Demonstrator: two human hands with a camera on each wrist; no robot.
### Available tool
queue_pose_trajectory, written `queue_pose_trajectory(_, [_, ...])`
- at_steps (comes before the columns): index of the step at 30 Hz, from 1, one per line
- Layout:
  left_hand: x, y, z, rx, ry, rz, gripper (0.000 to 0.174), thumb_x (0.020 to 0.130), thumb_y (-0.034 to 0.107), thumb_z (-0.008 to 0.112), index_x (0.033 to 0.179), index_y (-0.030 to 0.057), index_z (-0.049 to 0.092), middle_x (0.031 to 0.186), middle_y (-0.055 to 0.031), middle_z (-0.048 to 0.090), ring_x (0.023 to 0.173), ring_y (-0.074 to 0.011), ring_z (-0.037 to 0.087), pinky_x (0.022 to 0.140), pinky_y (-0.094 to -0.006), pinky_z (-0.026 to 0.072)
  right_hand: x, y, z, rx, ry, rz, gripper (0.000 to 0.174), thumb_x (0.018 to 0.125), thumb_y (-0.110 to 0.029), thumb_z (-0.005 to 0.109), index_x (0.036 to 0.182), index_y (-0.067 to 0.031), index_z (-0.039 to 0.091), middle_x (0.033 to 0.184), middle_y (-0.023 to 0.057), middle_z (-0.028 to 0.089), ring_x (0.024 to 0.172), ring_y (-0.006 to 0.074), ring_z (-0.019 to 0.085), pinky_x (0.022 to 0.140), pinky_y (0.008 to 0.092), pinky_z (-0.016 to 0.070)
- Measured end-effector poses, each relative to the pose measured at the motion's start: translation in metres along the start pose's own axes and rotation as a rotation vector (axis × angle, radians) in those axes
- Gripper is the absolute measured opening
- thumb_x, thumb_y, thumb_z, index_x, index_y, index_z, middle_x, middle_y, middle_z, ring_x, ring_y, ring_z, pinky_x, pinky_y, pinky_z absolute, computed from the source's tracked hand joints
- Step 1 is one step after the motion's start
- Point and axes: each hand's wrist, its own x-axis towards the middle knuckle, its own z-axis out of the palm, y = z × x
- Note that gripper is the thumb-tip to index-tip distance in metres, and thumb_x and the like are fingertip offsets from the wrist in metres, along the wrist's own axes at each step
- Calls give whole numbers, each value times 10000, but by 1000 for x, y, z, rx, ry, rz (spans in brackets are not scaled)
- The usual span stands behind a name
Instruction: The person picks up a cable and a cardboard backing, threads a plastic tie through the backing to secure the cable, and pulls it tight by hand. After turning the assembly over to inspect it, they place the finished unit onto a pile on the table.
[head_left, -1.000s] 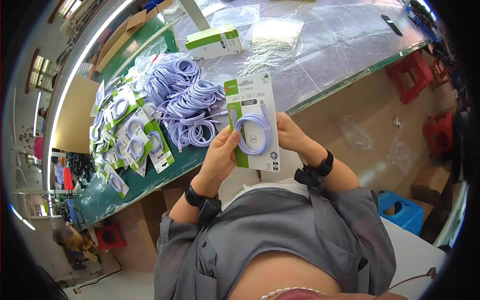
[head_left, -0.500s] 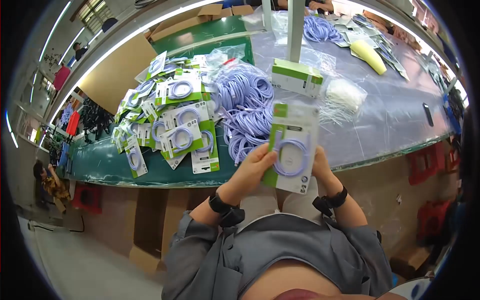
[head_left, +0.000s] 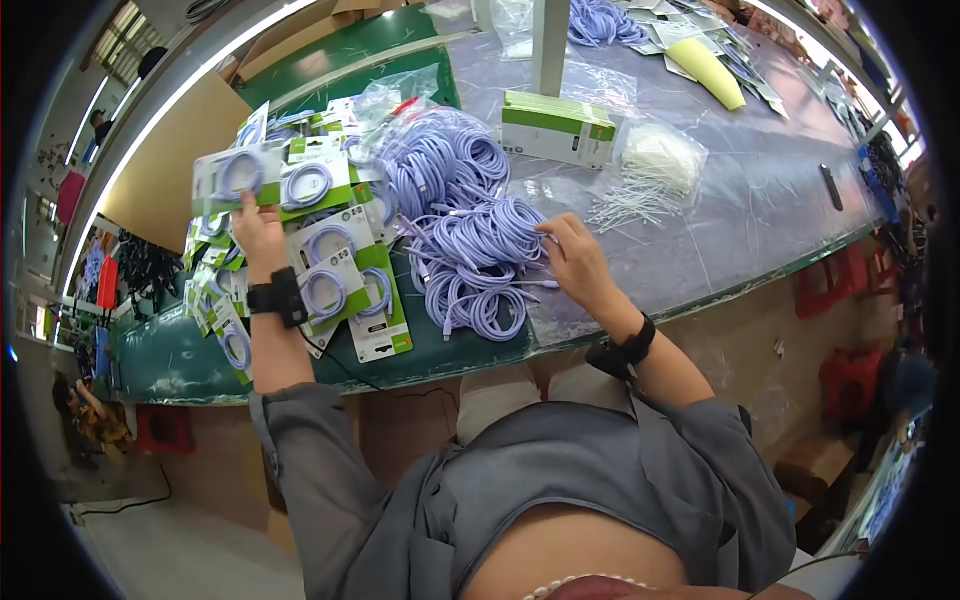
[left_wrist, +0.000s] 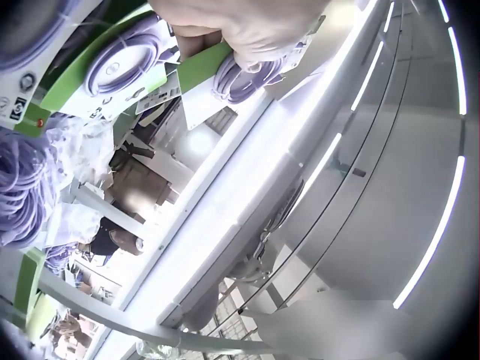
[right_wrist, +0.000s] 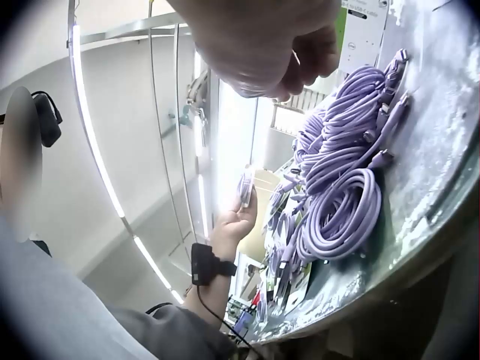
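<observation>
My left hand (head_left: 258, 235) pinches the lower edge of a carded purple cable (head_left: 238, 178) above the left side of a heap of similar packs (head_left: 330, 240). In the left wrist view, that hand (left_wrist: 251, 26) overlaps the green-and-white cards. My right hand (head_left: 585, 268) hangs over the right edge of the loose coiled purple cables (head_left: 490, 235), fingers loosely bent; whether the fingertips touch a coil is unclear. The right wrist view has this hand (right_wrist: 262, 41) beside the coils (right_wrist: 341, 214), with no cable visible in its fingers.
A green-and-white box (head_left: 558, 130) stands behind the coils, beside a metal post (head_left: 548, 50). White ties (head_left: 640, 195) lie partly in a plastic bag. Farther back are a yellow roll (head_left: 705, 72) and more cables. A black phone-like object (head_left: 831, 187) lies at the right.
The pack has gone from between both hands, in front of the body, to the heap at the left in my left hand. My right hand has let go of it and moved to the loose coils.
</observation>
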Motion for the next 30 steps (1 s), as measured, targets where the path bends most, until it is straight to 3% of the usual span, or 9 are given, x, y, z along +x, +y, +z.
queue_pose_trajectory(1, [22,-8,-10,-561,164,-351,239,939,122,521,1100,-46,466,1095,-178,583,990,-271,606,886,-357,521,4,7,2,-9,9,7,205,757,19,618,959,-10,598,926,143,585,803,291,577,698,353,460])
queue_pose_trajectory(5, [37,-12,-25,-589,-119,-400,396,971,119,445,1230,-162,343,1297,-269,416,1229,-325,437,1065,-373,383,13,36,8,-101,-37,-100,249,736,41,580,980,-3,589,929,142,579,887,324,560,806,387,452])
queue_pose_trajectory(9, [32,-14,-29,-578,-60,-415,395,964,95,453,1240,-165,343,1315,-278,389,1227,-330,436,1058,-366,392,18,57,4,-16,-159,-45,195,793,-8,584,987,-1,568,900,129,593,835,301,567,750,366,462])
queue_pose_trajectory(11, [18,-13,-28,-437,2,-274,358,948,72,476,1229,-127,379,1235,-231,457,1123,-296,524,970,-368,473,22,57,-4,14,-81,-30,141,825,-20,573,964,-1,562,863,107,599,771,263,582,700,348,473])
queue_pose_trajectory(13, [-13,43,14,-435,265,-281,296,936,54,491,1203,-69,452,1088,-154,552,967,-226,598,882,-342,523,27,59,-19,519,-43,513,90,927,-63,476,931,-13,551,796,58,574,691,155,556,628,281,457])
queue_pose_trajectory(14, [-35,77,41,-480,132,-307,274,939,77,497,1187,-40,487,1019,-119,579,897,-192,608,821,-317,534,25,69,-20,842,60,501,124,969,-122,452,946,-44,545,789,12,556,632,76,510,579,242,445])
queue_pose_trajectory(18, [-154,164,146,-459,-678,-547,337,973,237,469,1198,-5,534,990,-96,637,741,-132,618,623,-236,511,20,45,-46,1504,59,632,114,962,-154,477,994,-57,529,809,17,567,618,98,505,604,259,455])
queue_pose_trajectory(24, [-226,165,247,-820,-1095,-845,362,979,266,466,1227,5,503,828,-38,605,500,-51,470,482,-181,395,-7,17,-66,1518,-111,703,138,959,-157,479,1003,-38,534,831,33,564,654,99,512,599,257,441])
queue_pose_trajectory(30, [-247,181,282,-1008,-793,-1054,333,972,261,485,1204,22,500,782,-3,572,441,-34,396,425,-168,325,-39,39,-85,1215,119,660,309,943,-214,533,1183,-21,505,932,31,569,661,89,515,623,254,464])
